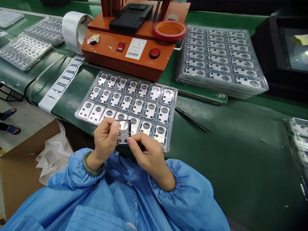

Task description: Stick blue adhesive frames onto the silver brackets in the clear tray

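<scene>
Between my two hands is a small flat metal plate (pixel 123 136) with a dark frame and round holes. My left hand (pixel 106 138) pinches its left edge, thumb on top. At the lower right corner, the thumb and forefinger of my right hand (pixel 147 150) close on the same plate. Just beyond my hands lies a clear plastic tray (pixel 173 106) with rows of similar silvery plates. Some plates in it have dark blue borders, while several in the near left row look plain. My hands cover part of the near row.
Black tweezers (pixel 192 120) lie right of the tray. An orange machine (pixel 122 53) with a red tape roll (pixel 170 31) stands behind. Stacked trays (pixel 216 59) sit back right. At left are a label roll (pixel 74 32), a strip of frame-shaped stickers (pixel 64 80) and a cardboard box (pixel 20 163).
</scene>
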The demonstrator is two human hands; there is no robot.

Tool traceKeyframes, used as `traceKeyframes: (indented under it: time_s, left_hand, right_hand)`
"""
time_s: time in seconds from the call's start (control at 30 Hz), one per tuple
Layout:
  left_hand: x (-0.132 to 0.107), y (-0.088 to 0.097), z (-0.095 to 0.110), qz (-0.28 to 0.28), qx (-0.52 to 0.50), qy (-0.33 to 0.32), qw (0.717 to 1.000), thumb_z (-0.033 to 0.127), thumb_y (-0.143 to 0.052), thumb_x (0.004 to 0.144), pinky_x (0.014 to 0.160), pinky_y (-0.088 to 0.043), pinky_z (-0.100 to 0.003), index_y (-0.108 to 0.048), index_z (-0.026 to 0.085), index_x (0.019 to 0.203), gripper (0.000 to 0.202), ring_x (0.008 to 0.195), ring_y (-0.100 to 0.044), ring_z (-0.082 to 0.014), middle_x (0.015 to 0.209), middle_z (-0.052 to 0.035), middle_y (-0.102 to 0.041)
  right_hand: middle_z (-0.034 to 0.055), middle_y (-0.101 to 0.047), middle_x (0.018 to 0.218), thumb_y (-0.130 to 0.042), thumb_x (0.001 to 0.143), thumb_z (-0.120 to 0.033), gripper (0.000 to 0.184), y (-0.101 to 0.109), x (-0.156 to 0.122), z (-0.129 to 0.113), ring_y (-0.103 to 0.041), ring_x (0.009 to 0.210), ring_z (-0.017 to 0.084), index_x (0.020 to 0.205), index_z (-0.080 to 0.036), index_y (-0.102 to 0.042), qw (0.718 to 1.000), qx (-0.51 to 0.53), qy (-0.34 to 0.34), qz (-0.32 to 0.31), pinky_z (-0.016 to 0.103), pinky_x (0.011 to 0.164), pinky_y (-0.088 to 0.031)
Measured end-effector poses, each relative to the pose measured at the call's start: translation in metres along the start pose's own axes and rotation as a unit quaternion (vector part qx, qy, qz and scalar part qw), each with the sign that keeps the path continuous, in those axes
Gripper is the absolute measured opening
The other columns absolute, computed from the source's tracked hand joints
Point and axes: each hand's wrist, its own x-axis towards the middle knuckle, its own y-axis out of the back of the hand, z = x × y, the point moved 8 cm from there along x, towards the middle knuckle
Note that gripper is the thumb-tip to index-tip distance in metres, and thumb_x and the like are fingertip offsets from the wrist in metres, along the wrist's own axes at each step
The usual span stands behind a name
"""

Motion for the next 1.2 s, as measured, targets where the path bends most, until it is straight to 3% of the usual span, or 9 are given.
traceKeyframes:
  time_s: [0.13,0.23,0.37,0.63,0.93,1.2]
  left_hand:
    - [-0.003,-0.002,-0.007,-0.025,-0.018,0.024,0.999,0.036,-0.053,0.091,0.043,-0.036,-0.019,-0.058,0.018,0.074,0.025,0.046,-0.041,-0.0066,0.056,0.0042,-0.049]
    - [-0.002,-0.006,-0.011,-0.069,-0.092,0.049,0.992,0.043,-0.05,0.091,0.047,-0.04,-0.022,-0.06,0.019,0.083,0.027,0.051,-0.047,-0.0092,0.063,0.0014,-0.055]
    - [0.003,-0.011,-0.01,-0.111,-0.13,0.072,0.983,0.04,-0.06,0.085,0.052,-0.042,-0.022,-0.059,0.019,0.084,0.022,0.056,-0.051,-0.0104,0.065,0.0011,-0.056]
    - [0.006,-0.006,-0.012,-0.089,-0.104,0.095,0.986,0.03,-0.064,0.082,0.051,-0.037,-0.022,-0.054,0.019,0.066,0.022,0.052,-0.044,-0.0087,0.057,0.0037,-0.049]
    - [0.005,-0.007,-0.011,-0.117,-0.182,0.11,0.97,0.042,-0.058,0.078,0.05,-0.041,-0.025,-0.059,0.018,0.073,0.025,0.056,-0.05,-0.0127,0.061,-0.0007,-0.056]
    - [0.004,-0.007,-0.023,-0.096,-0.173,0.162,0.967,0.036,-0.06,0.077,0.041,-0.033,-0.021,-0.057,0.018,0.071,0.019,0.046,-0.042,-0.0085,0.056,0.0027,-0.051]
  right_hand:
    - [-0.0025,-0.055,0.06,-0.052,0.09,-0.02,0.019,0.001,0.0,0.0,-0.052,0.053,0.01,0.071,-0.019,-0.053,1.0,0.019,-0.007,-0.003,0.023,0.051,-0.04]
    - [-0.0024,-0.055,0.06,-0.051,0.091,-0.021,0.02,0.001,-0.001,0.0,-0.052,0.053,0.011,0.071,-0.02,-0.053,1.0,0.027,-0.012,-0.01,0.023,0.051,-0.04]
    - [-0.0021,-0.057,0.059,-0.052,0.091,-0.023,0.021,-0.003,-0.001,-0.002,-0.052,0.052,0.01,0.07,-0.02,-0.055,0.999,0.023,0.0,-0.025,0.023,0.051,-0.04]
    - [-0.0021,-0.058,0.059,-0.053,0.091,-0.022,0.022,-0.01,-0.001,-0.003,-0.052,0.052,0.01,0.07,-0.019,-0.055,0.998,0.016,0.029,-0.058,0.023,0.051,-0.039]
    - [-0.0018,-0.059,0.059,-0.054,0.09,-0.025,0.021,-0.003,-0.002,0.003,-0.053,0.051,0.01,0.07,-0.019,-0.057,0.997,0.061,-0.028,-0.039,0.022,0.049,-0.041]
    - [-0.0028,-0.057,0.058,-0.054,0.09,-0.021,0.02,-0.003,0.001,-0.002,-0.053,0.05,0.01,0.07,-0.019,-0.057,0.998,0.042,0.007,-0.041,0.022,0.05,-0.041]
